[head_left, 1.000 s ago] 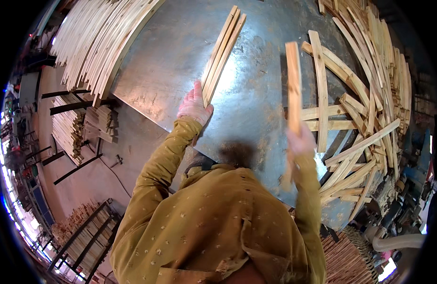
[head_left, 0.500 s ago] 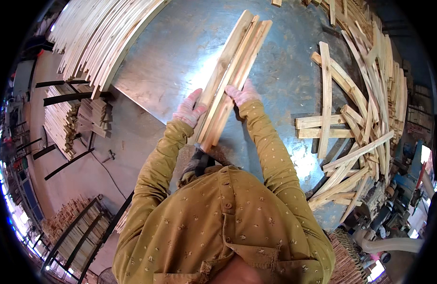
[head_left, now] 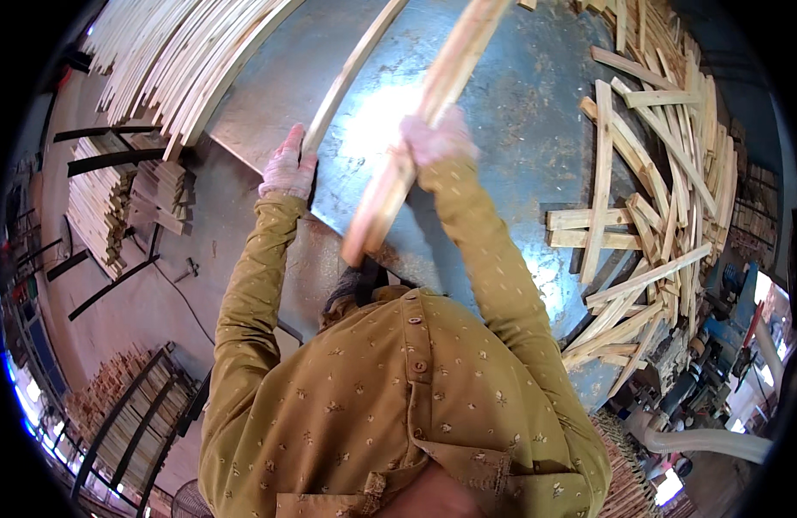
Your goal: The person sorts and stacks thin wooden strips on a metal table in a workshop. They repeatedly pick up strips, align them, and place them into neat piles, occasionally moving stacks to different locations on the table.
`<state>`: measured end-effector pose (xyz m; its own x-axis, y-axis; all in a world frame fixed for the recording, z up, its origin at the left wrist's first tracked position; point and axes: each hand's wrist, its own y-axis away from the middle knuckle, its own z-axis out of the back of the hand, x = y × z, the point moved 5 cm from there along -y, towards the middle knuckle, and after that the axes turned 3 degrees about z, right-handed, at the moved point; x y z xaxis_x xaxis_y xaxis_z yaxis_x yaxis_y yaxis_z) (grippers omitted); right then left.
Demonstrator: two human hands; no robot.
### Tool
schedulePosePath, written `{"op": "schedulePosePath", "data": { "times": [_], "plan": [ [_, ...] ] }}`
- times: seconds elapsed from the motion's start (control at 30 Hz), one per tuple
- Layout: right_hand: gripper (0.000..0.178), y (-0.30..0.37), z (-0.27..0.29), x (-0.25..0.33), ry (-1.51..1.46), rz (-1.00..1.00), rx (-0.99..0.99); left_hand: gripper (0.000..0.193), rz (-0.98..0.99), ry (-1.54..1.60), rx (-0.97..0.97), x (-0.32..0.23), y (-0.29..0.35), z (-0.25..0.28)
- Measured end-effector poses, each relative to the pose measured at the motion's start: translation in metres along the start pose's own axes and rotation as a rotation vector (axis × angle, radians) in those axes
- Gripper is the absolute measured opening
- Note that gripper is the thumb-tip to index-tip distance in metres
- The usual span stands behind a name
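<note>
Both of my hands wear pale pinkish gloves. My left hand (head_left: 288,169) is closed at the near end of a single wooden strip (head_left: 353,76), which slants away across the metal tabletop (head_left: 269,112). In the middle, my right hand (head_left: 439,140) grips a small bundle of wooden strips (head_left: 383,204) from above. The bundle is smeared by motion, so I cannot tell how many pieces it has. Its near end points toward my body and its far end runs up to the top of the view. Fingers under the right hand are partly hidden.
At the far left lies a row of long strips (head_left: 187,65) side by side. A jumbled heap of strips (head_left: 674,198) covers the table's right side, several lying crossed. Black metal racks (head_left: 113,161) with stacked wood stand left of the table. A pale hose (head_left: 709,442) is at the lower right.
The strips that both hands held together have come apart. My left hand has moved left with one strip, while my right hand keeps the others, shifted slightly and blurred.
</note>
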<state>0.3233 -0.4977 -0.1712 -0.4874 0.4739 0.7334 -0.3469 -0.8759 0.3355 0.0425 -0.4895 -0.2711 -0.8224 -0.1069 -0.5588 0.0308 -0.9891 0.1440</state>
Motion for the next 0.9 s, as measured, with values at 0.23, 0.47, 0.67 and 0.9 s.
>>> {"op": "schedulePosePath", "data": {
  "times": [0.23, 0.47, 0.67, 0.9],
  "plan": [
    [0.078, -0.008, -0.077, 0.015, 0.344, 0.111, 0.030, 0.095, 0.118, -0.358, 0.309, -0.050, 0.032, 0.009],
    [0.064, 0.003, -0.036, -0.095, 0.255, -0.182, -0.023, 0.091, 0.080, -0.380, 0.273, -0.055, 0.026, 0.003],
    [0.046, -0.002, -0.013, -0.152, -0.821, -0.015, 0.063, 0.094, -0.018, -0.483, 0.255, -0.064, 0.022, -0.001],
    [0.051, 0.031, 0.040, -0.146, -0.691, 0.081, 0.039, 0.099, 0.151, -0.389, 0.271, -0.065, 0.028, 0.008]
  ]
}}
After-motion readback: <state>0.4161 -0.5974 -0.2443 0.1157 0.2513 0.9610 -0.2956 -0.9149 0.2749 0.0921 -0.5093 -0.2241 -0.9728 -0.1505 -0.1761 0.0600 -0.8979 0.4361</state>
